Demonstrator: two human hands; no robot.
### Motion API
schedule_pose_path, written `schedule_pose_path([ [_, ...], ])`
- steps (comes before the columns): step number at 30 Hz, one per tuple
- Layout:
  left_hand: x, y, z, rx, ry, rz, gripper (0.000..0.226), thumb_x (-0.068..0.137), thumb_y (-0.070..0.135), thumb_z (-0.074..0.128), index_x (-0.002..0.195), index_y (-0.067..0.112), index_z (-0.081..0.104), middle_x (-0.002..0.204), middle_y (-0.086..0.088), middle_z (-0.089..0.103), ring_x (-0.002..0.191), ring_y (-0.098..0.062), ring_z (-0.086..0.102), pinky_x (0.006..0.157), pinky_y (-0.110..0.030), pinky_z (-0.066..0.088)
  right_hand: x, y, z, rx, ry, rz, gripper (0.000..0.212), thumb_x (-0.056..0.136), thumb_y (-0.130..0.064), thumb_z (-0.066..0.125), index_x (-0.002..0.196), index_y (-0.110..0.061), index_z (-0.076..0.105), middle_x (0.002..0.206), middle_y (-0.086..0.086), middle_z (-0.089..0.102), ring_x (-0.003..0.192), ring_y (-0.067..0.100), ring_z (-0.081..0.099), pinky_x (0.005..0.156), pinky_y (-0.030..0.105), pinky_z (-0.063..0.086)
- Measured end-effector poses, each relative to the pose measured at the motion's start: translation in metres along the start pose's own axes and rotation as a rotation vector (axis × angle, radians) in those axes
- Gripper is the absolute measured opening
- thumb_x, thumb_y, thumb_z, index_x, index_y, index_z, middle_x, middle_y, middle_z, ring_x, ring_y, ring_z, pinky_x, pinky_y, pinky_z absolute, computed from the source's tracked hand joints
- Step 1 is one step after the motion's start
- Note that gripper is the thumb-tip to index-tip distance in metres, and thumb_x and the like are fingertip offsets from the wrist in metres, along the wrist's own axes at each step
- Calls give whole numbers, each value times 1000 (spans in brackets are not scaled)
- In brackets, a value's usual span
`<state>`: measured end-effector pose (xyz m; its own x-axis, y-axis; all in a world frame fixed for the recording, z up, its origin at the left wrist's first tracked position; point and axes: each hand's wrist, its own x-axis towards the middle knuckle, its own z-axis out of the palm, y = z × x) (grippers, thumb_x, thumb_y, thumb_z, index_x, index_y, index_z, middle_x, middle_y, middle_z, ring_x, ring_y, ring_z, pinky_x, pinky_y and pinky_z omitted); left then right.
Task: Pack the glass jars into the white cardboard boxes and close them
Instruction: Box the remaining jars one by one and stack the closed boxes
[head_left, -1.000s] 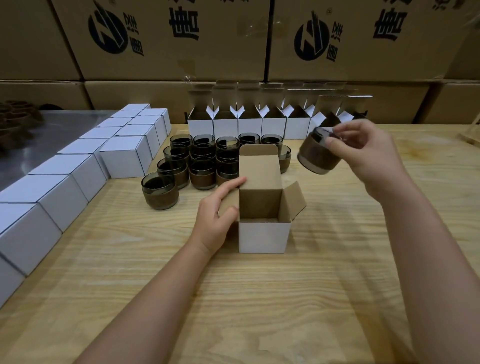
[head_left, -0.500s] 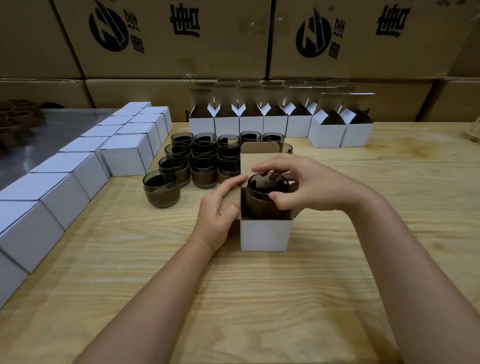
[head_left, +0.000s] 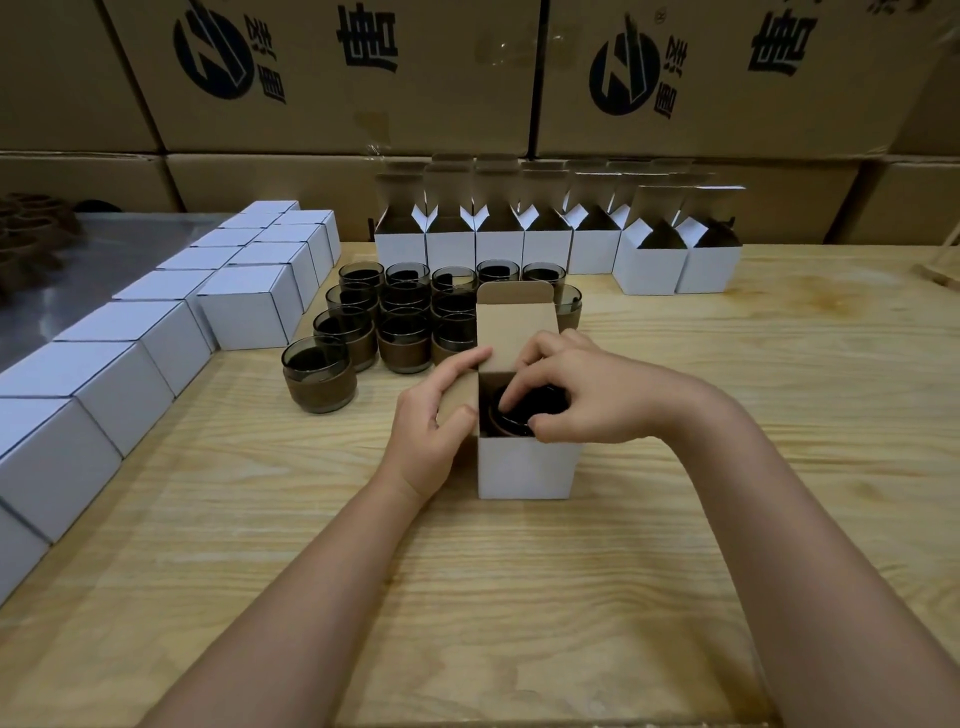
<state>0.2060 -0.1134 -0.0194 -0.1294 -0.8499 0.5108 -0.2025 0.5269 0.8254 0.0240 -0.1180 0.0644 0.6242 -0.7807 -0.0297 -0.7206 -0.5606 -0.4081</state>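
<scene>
Glass jar (head_left: 524, 413) with a brown band is sitting low inside the open white box (head_left: 524, 470) at the middle of the frame. Only its dark rim and a strip of the band are showing above the box's front wall. We are reaching into the box mouth with our right grip (head_left: 587, 395), which is pinching the jar: the index fingertip is pressing on the far left of the rim and the thumb is closing on the near side. We are steadying the box with our left grip (head_left: 431, 415), whose thumb and fingers are curling round the brown side flap (head_left: 460, 397) at the box's left edge. The tall lid flap (head_left: 517, 332) is standing upright behind the jar.

The box is standing on the pale wooden worktop (head_left: 519, 597). Just behind it and to its left, loose jars (head_left: 405, 322) are standing upright in a tight cluster, with the nearest jar (head_left: 319, 382) standing at the group's lower left corner. Closed white boxes (head_left: 249, 306) are running in a double row down the left side of the frame. More open boxes (head_left: 498, 244) are lining the back of the worktop with their flaps raised; we are seeing dark shapes in the two at the right. Large brown cartons (head_left: 337, 78) with dark printed logos are filling the top of the frame. A grey metal surface (head_left: 104, 249) is showing at the upper left.
</scene>
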Motion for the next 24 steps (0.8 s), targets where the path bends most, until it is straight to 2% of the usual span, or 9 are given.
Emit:
schedule_pose_path([
  [3,0,-1,0,1,-6,16,57,70,34,42,124,21,55,120,7,62,115,-5,56,96,-27,46,-3,3,3,119,87,-54,27,84,-22,60,109,-28,67,106,-13,51,96,-1,39,84,22,33],
  [7,0,-1,1,-33,-7,-3,58,70,34,42,125,21,55,119,12,60,111,3,56,91,-20,47,-8,18,21,802,812,-93,31,76,-6,45,96,-15,68,103,2,65,101,12,57,85,22,44],
  [9,-1,-1,1,-45,-3,-10,58,70,35,42,124,21,56,119,13,60,110,4,57,90,-20,48,-9,29,36,1211,965,52,36,82,0,38,103,-14,64,101,2,62,97,16,56,84,27,44],
  [11,-1,-1,1,-40,-3,-2,58,70,35,43,124,21,56,118,13,60,109,5,57,90,-19,48,-9,36,49,1552,822,114,38,85,0,35,113,-12,57,103,7,58,91,19,55,80,31,42],
  [13,0,-1,1,-37,-4,-3,57,70,35,43,124,22,56,118,13,60,108,5,57,89,-19,48,-10,39,56,1680,630,106,45,80,-13,46,125,-11,51,111,13,58,99,26,54,87,37,40],
  [16,0,-1,1,-34,-1,1,59,70,35,43,125,20,56,117,13,61,108,4,57,90,-24,49,-9,31,64,1515,442,23,58,78,-20,52,134,-12,47,125,15,60,110,30,56,94,42,43],
  [20,-1,3,3,-94,-12,-15,56,78,45,46,132,32,47,128,3,60,120,-11,55,99,-39,48,-6,25,69,1408,429,30,56,77,-14,53,132,-6,49,122,19,61,105,30,59,85,38,48],
  [22,1,6,4,-260,32,-103,55,81,54,43,134,42,37,120,1,66,112,-14,61,89,-32,53,-6,27,68,1418,420,44,54,77,-14,53,130,-7,50,116,15,63,101,29,58,81,37,47],
  [24,3,5,1,-428,75,-234,55,88,61,31,138,38,33,106,4,72,105,-15,64,83,-33,54,-6,28,68,1407,411,49,50,77,-14,54,127,-9,53,111,10,65,97,25,60,77,32,50],
])
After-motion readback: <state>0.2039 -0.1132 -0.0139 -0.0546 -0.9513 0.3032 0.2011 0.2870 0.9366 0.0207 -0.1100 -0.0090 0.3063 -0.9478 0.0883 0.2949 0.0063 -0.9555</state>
